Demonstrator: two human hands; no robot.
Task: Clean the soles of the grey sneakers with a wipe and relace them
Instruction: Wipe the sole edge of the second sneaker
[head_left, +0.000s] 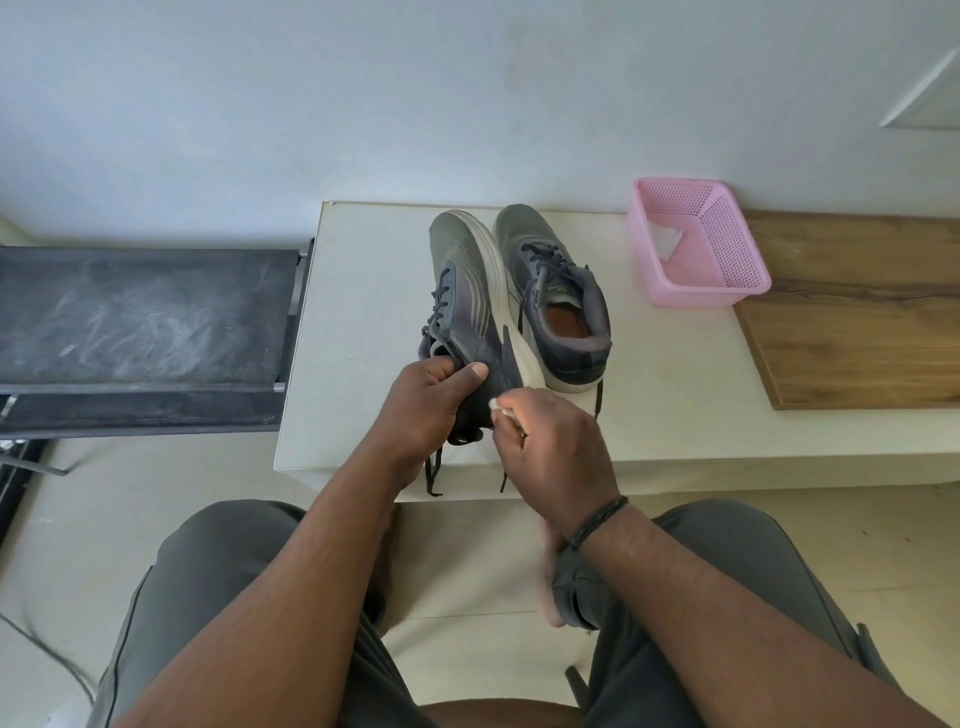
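- Head view (only cam here): person seated, knees under the frame, both hands up at the near edge of the white desk (363, 291).
- Left hand (423, 402) grips one grey sneaker (465, 296) at the heel/collar end, fingers (470, 371) curled over the upper w/ thumb side wrapped round. Shoe is tipped on its side, toe pointing away, white sole edge (493, 265) turned toward the right hand. Prob held this way so the sole rim is exposed and steady for rubbing.
- Right hand (550, 441) pinches a small white wipe (496, 405) at the fingertips, only a scrap of it shows, rest is hidden by the hand. Wipe is at the heel part of the sole, touching or just beside it (can't tell which).
- Second sneaker (556, 306) stands upright on the desk just beside the held one, opening up, laces (545, 260) still threaded; looks parked there to wait its turn.
- Loose lace ends (434, 475) of the held shoe hang over the desk front edge.
- Pink basket (737, 291) sits near the shoes to the right, w/ something white inside (poss. more wipes, not sure), within easy reach.
- Wooden board (857, 322) lies right of the basket; dark bench (140, 317) left of the desk.
- Judgement: wiping step on shoe one; relacing not yet begun.
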